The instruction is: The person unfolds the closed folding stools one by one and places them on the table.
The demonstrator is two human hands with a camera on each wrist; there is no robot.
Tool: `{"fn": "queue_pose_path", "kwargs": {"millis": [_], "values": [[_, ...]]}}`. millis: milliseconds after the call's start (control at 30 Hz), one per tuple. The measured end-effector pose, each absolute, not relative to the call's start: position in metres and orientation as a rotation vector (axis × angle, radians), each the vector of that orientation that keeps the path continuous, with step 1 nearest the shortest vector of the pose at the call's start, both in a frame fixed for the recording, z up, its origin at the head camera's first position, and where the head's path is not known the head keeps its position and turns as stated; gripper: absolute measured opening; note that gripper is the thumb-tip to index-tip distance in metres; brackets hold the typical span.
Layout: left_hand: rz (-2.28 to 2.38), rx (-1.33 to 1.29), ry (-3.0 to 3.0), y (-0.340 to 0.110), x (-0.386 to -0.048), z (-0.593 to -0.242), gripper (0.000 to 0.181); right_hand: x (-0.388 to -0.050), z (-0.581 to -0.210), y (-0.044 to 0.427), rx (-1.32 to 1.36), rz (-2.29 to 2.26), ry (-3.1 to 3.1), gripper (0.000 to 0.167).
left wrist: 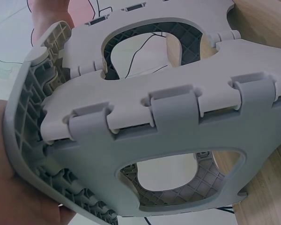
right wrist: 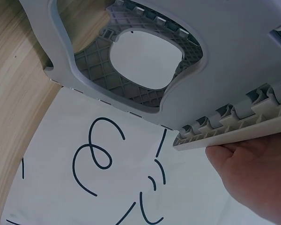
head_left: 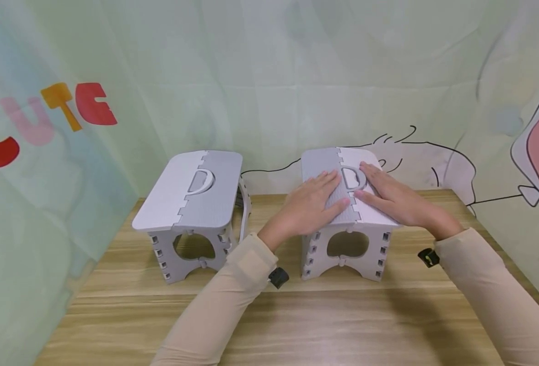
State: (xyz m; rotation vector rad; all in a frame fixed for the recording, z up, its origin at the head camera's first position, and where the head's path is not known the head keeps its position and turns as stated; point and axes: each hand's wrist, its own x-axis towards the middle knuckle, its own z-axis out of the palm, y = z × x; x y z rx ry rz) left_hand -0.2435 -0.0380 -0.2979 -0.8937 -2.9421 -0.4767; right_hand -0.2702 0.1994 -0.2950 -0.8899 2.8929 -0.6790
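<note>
Two grey-and-white folding stools stand unfolded and upright on a wood-grain table. On the top of the right folding stool (head_left: 331, 157), both hands lie with fingers stretched out. The left hand (head_left: 307, 203) rests on its grey half, and the right hand (head_left: 395, 197) rests on its white half, either side of the carry handle (head_left: 362, 178). Neither hand curls round anything. To the left, apart from the hands, is the other folding stool (head_left: 164, 195). Both wrist views look at the right stool's hinged side panels (left wrist: 98, 150) from below its top; the right palm (right wrist: 253, 173) is against the top's edge.
The wood-grain table (head_left: 306, 320) extends toward the person in front of both stools. Behind and at the sides hangs a printed cloth backdrop (head_left: 269, 112) with coloured letters and line drawings. Dark wrist devices (head_left: 278, 277) sit below the cuffs.
</note>
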Motion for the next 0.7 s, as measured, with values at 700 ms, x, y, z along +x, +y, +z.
{"fn": "queue_pose_path", "kwargs": {"millis": [700], "values": [[-0.553, -0.875, -2.924, -0.0441, -0.2414, -0.2971, 0.068, -0.2706, -0.2938, 0.1944, -0.868, -0.772, 2.906, 0.082]]}}
